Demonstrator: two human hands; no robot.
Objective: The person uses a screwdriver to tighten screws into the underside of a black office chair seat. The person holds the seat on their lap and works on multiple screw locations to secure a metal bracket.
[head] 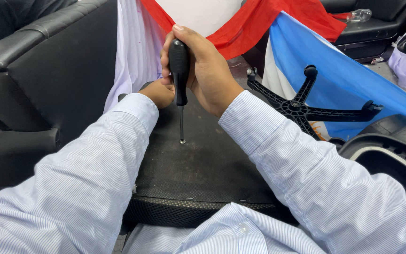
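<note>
Both hands' fingers around upright screwdriver.

Screwdriver upright on seat underside

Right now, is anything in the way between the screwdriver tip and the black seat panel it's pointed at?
Nothing visible. The right hand holds the screwdriver upright, its tip on a screw in the seat panel. The left hand rests behind it, off to the side.

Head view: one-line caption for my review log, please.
Right hand holds black-handled screwdriver upright, tip on black seat underside; left hand rests behind it.
</note>
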